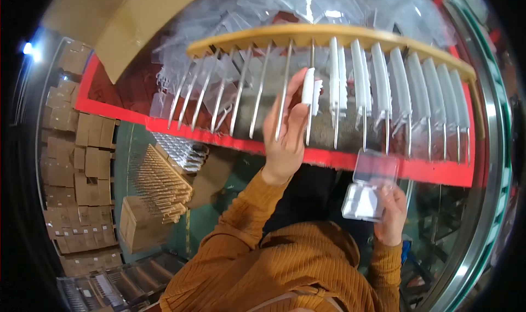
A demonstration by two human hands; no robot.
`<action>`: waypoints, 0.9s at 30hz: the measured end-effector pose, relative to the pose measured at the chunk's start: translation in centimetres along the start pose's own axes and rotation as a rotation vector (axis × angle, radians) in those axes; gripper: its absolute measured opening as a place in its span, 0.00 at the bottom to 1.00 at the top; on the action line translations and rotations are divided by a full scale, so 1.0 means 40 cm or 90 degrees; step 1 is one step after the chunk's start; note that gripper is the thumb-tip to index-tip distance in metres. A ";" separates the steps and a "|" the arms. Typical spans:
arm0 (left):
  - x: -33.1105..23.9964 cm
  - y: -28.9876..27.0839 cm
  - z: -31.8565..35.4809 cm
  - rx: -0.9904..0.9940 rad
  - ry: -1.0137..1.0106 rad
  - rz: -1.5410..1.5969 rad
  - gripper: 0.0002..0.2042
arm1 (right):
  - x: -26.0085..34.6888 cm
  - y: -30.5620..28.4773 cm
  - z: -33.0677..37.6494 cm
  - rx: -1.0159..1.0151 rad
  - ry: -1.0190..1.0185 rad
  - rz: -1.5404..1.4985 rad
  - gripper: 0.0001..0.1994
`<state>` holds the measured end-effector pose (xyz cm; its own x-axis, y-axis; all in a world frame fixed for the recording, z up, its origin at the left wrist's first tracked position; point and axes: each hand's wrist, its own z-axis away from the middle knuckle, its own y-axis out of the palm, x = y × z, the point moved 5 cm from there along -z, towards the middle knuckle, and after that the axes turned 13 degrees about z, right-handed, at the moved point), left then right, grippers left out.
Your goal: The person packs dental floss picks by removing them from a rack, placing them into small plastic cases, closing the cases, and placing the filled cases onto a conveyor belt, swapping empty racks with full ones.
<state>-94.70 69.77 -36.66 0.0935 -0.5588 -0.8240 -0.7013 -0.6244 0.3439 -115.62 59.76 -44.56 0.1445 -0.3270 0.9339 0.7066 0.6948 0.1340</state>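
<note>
A wooden rack [361,34] with a row of metal rods lies across the work table. My left hand [287,117] is closed around a short stack of white pieces [309,87] on one of the middle rods; their exact kind is too small to tell. Rods to the right carry longer stacks of white pieces [379,73], while those to the left are bare metal [239,98]. Below the table's front edge, my right hand [392,210] grips a small clear plastic box [364,202], its hinged lid [377,166] swung up.
Clear plastic boxes [235,16] are heaped behind the rack. The table has a red edge [329,158]. Stacked cartons [71,169] stand at the left, near more wooden racks [164,183] on the floor. A metal-and-green rail [482,202] runs along the right.
</note>
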 end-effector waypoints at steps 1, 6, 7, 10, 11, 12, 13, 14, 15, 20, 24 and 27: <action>-0.015 0.007 0.033 -0.018 -0.006 0.019 0.21 | 0.010 -0.001 0.003 -0.021 -0.003 0.003 0.12; -0.129 0.078 0.202 0.086 0.308 -0.474 0.20 | 0.048 0.007 -0.026 -0.034 -0.118 0.188 0.22; -0.106 0.111 0.205 0.191 0.262 -0.552 0.21 | 0.060 0.021 -0.027 -0.028 -0.106 0.189 0.23; -0.015 0.191 0.237 0.440 0.155 -0.586 0.25 | 0.060 0.059 -0.006 0.045 -0.069 0.090 0.25; 0.003 0.206 0.251 0.438 0.140 -0.555 0.25 | 0.066 0.064 0.004 0.013 -0.106 0.139 0.26; 0.012 0.217 0.262 0.438 0.127 -0.521 0.25 | 0.054 0.055 0.014 0.003 -0.103 0.138 0.26; 0.016 0.226 0.267 0.445 0.126 -0.513 0.25 | 0.034 0.046 0.021 -0.003 -0.092 0.106 0.27; 0.022 0.233 0.268 0.450 0.095 -0.483 0.28 | 0.017 0.037 0.027 -0.010 -0.082 0.074 0.27; 0.028 0.238 0.271 0.452 0.061 -0.456 0.30 | 0.005 0.029 0.035 -0.012 -0.082 0.051 0.27; 0.064 0.241 0.239 0.441 -0.084 -0.263 0.40 | -0.016 0.006 0.039 -0.050 -0.006 0.039 0.27; 0.044 0.172 0.276 0.226 -0.081 -0.188 0.42 | -0.030 -0.004 0.030 -0.096 0.054 -0.113 0.26; 0.093 0.141 0.294 0.122 -0.272 0.033 0.41 | -0.023 0.007 0.034 -0.058 0.041 -0.126 0.26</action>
<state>-106.62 70.57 -43.09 -0.2166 -0.2864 -0.9333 -0.8190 -0.4669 0.3334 -116.49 61.14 -44.93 0.0391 -0.4931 0.8691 0.7848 0.5535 0.2787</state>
